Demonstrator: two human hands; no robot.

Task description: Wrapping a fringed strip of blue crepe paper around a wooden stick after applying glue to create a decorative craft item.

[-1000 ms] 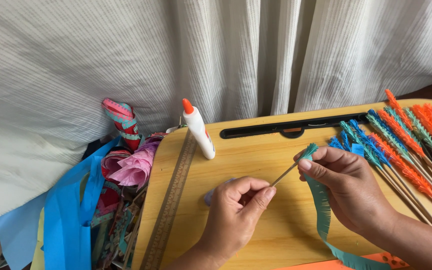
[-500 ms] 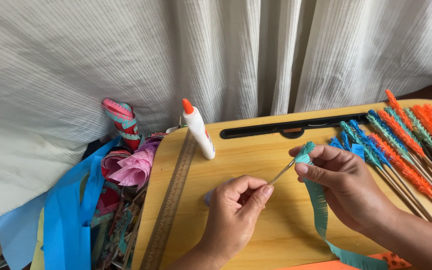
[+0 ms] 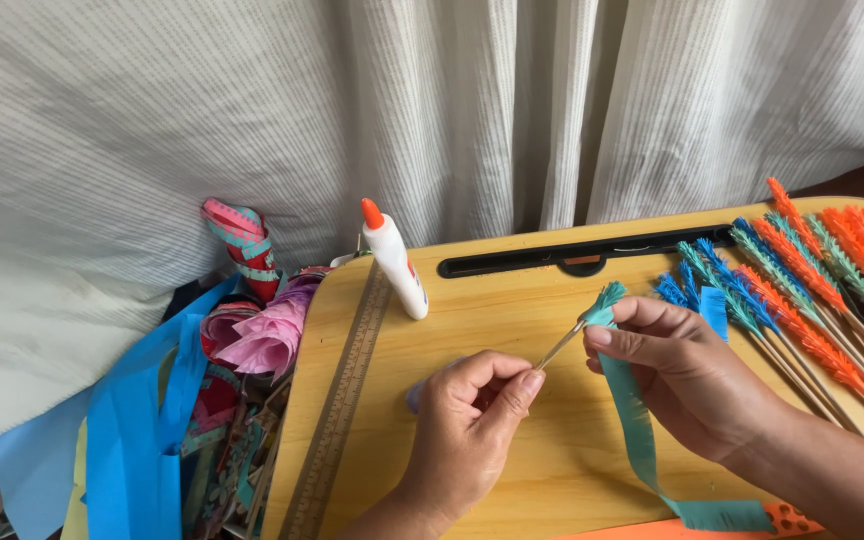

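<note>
My left hand [image 3: 467,425] pinches the lower end of a thin wooden stick [image 3: 559,349] between thumb and forefinger, low over the wooden lap desk [image 3: 512,300]. My right hand [image 3: 687,370] holds the stick's upper end, pressing a teal fringed paper strip [image 3: 642,440] around the tip, where a small teal tuft [image 3: 607,298] stands out. The strip trails down past my right wrist toward the desk's near edge.
A white glue bottle with an orange cap [image 3: 394,258] leans at the desk's back left. Several finished sticks wrapped in blue, teal and orange fringe [image 3: 802,290] lie at the right. A ruler [image 3: 340,420] runs along the left edge. Paper strips and ribbon rolls [image 3: 242,330] are piled beside the desk.
The teal wrap at the stick's tip has grown a little and my right hand's fingers have turned slightly around it. My left hand has stayed in place.
</note>
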